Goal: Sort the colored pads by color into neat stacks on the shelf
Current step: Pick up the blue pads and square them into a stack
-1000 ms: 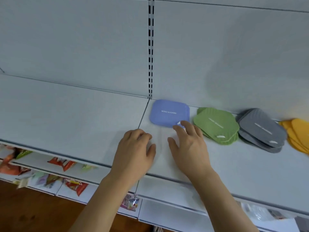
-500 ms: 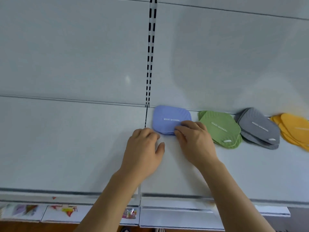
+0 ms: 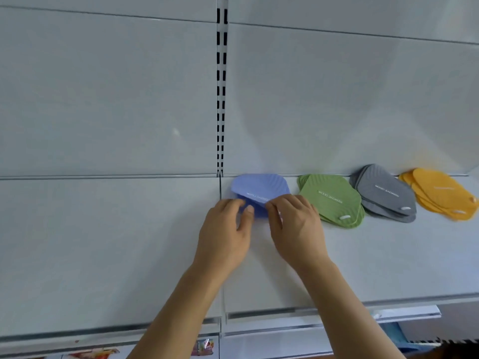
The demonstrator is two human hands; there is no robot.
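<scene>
A stack of blue pads (image 3: 259, 186) lies at the back of the white shelf (image 3: 103, 242), just right of the slotted upright. My left hand (image 3: 225, 229) and my right hand (image 3: 293, 224) both pinch the near edge of the top blue pad, which is lifted and bent upward. To the right lie a fanned stack of green pads (image 3: 331, 200), then grey pads (image 3: 383, 195), then yellow pads (image 3: 440, 195).
A black-slotted upright (image 3: 221, 99) splits the white back panel. The shelf's front edge (image 3: 337, 307) runs below my forearms, with price-label strips and coloured packets on a lower shelf (image 3: 204, 347).
Both hands moved forward to the blue stack and took hold of the top pad's near edge, lifting and bending it. The view tilted upward toward the back panel.
</scene>
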